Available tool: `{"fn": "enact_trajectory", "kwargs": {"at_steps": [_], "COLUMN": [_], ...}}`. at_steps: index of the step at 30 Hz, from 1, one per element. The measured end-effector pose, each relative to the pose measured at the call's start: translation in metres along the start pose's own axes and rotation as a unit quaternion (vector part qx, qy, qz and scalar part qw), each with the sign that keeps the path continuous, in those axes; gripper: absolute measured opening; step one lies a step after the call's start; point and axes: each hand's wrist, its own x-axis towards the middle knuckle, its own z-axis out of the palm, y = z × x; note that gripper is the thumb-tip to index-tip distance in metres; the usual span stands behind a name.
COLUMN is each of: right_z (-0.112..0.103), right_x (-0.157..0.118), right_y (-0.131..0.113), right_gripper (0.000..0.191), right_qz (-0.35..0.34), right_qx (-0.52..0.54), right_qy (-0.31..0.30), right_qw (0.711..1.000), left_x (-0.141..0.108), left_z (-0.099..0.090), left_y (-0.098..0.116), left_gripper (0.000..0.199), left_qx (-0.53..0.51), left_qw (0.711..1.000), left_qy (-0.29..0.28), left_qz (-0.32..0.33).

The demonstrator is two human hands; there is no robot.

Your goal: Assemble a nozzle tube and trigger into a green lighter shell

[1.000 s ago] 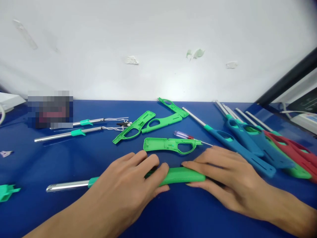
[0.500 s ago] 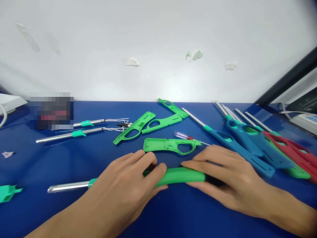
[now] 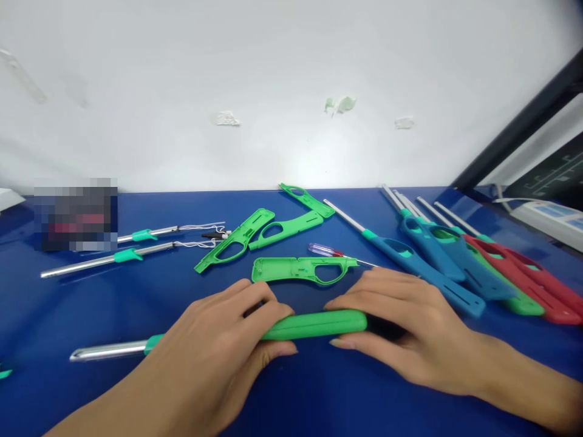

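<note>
A green gas lighter [image 3: 319, 325] with a long silver metal tube lies sideways above the blue table, its tube pointing left. My left hand [image 3: 228, 343] is closed round the handle near the teal collar, thumb below and fingers on top. Round the rounded handle end, my right hand [image 3: 405, 328] has its thumb below and fingers above. A seam runs along the handle's edge. Just beyond the hands is an open green handle half [image 3: 285, 269], inner side up. A screwdriver [image 3: 325, 250] with a clear purple and red handle lies behind it.
More green handle halves [image 3: 237, 240] lie at the middle back. Metal tubes [image 3: 82, 266] with teal collars and white wires are at left, near a pixelated patch. Blue lighters [image 3: 414, 261] and red lighters [image 3: 537, 279] lie at right. A white wall [image 3: 273, 145] stands behind.
The lighter has turned about its length, so the seam along its handle now shows. Both hands still hold it. The whole view has shifted, with the table things appearing further left.
</note>
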Motion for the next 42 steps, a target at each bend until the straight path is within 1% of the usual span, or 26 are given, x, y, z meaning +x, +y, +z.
{"fn": "enact_trajectory", "kwargs": {"at_steps": [3, 7, 10, 12, 13, 14, 15, 17, 19, 20, 22, 25, 27, 28, 29, 30, 31, 32, 34, 35, 37, 39, 42], "right_z": [0.001, 0.003, 0.005, 0.007, 0.009, 0.01, 0.012, 0.015, 0.018, 0.019, 0.02, 0.019, 0.016, 0.014, 0.012, 0.01, 0.008, 0.006, 0.004, 0.004, 0.005, 0.007, 0.01], "right_x": [0.0, 0.004, 0.004, 0.004, 0.004, 0.004, 0.004, 0.005, 0.006, 0.006, 0.005, 0.002, 0.0, 0.0, 0.0, 0.0, -0.001, -0.001, -0.003, -0.004, -0.006, -0.008, -0.013], "right_y": [0.001, -0.001, -0.003, -0.005, -0.005, -0.006, -0.006, -0.006, -0.005, -0.004, -0.002, 0.001, 0.0, -0.001, -0.002, -0.003, -0.003, -0.003, 0.001, 0.003, 0.01, 0.015, 0.02], "right_gripper": [0.03, 0.045, 0.057, 0.055, 0.051, 0.049, 0.051, 0.062, 0.069, 0.071, 0.071, 0.058, 0.051, 0.052, 0.052, 0.052, 0.051, 0.046, 0.036, 0.031, 0.027, 0.024, 0.021], "right_qz": [0.002, 0.005, 0.012, 0.013, 0.014, 0.016, 0.02, 0.028, 0.034, 0.036, 0.038, 0.037, 0.035, 0.035, 0.034, 0.033, 0.032, 0.027, 0.012, 0.003, -0.011, -0.016, -0.017], "right_qx": [0.009, 0.023, 0.034, 0.048, 0.055, 0.063, 0.07, 0.079, 0.08, 0.078, 0.068, 0.052, 0.043, 0.038, 0.032, 0.024, 0.011, 0.004, -0.012, -0.02, -0.035, -0.048, -0.061], "right_qy": [0.001, 0.005, 0.008, 0.012, 0.015, 0.018, 0.023, 0.03, 0.034, 0.034, 0.031, 0.022, 0.017, 0.017, 0.016, 0.015, 0.02, 0.015, 0.014, 0.018, 0.028, 0.036, 0.04], "right_qw": [1.0, 1.0, 0.999, 0.999, 0.998, 0.998, 0.997, 0.996, 0.996, 0.996, 0.996, 0.998, 0.998, 0.999, 0.999, 0.999, 0.999, 1.0, 1.0, 1.0, 0.999, 0.998, 0.997], "left_x": [0.001, 0.004, 0.002, -0.008, -0.016, -0.025, -0.035, -0.054, -0.067, -0.069, -0.067, -0.047, -0.029, -0.021, -0.015, -0.01, -0.007, -0.006, -0.007, -0.008, -0.007, -0.005, -0.001], "left_z": [0.0, -0.006, -0.009, -0.005, -0.002, 0.002, 0.005, 0.011, 0.013, 0.013, 0.011, 0.003, -0.003, -0.006, -0.009, -0.012, -0.014, -0.016, -0.018, -0.019, -0.021, -0.023, -0.027], "left_y": [-0.002, -0.004, -0.008, -0.013, -0.017, -0.022, -0.027, -0.037, -0.044, -0.045, -0.045, -0.032, -0.021, -0.015, -0.01, -0.007, -0.004, -0.003, -0.003, -0.003, -0.003, -0.003, -0.002], "left_gripper": [0.05, 0.036, 0.036, 0.038, 0.036, 0.037, 0.04, 0.043, 0.041, 0.041, 0.042, 0.044, 0.043, 0.038, 0.032, 0.022, 0.018, 0.026, 0.034, 0.033, 0.023, 0.013, 0.005], "left_qx": [-0.021, -0.085, -0.129, -0.115, -0.086, -0.057, -0.038, -0.033, -0.036, -0.039, -0.041, -0.039, -0.048, -0.058, -0.069, -0.074, -0.066, -0.049, -0.024, -0.007, 0.034, 0.076, 0.098], "left_qw": [1.0, 0.996, 0.991, 0.991, 0.994, 0.993, 0.992, 0.987, 0.982, 0.981, 0.979, 0.981, 0.986, 0.988, 0.988, 0.988, 0.989, 0.991, 0.994, 0.995, 0.995, 0.994, 0.992], "left_qy": [0.006, 0.011, -0.021, -0.028, -0.004, 0.021, 0.028, 0.022, 0.006, -0.001, -0.014, -0.017, -0.011, -0.015, -0.034, -0.055, -0.048, -0.033, -0.035, -0.044, -0.063, -0.067, -0.078], "left_qz": [-0.001, -0.022, -0.038, -0.057, -0.069, -0.103, -0.114, -0.158, -0.184, -0.191, -0.199, -0.188, -0.16, -0.142, -0.131, -0.126, -0.121, -0.12, -0.105, -0.092, -0.063, -0.041, -0.023]}}
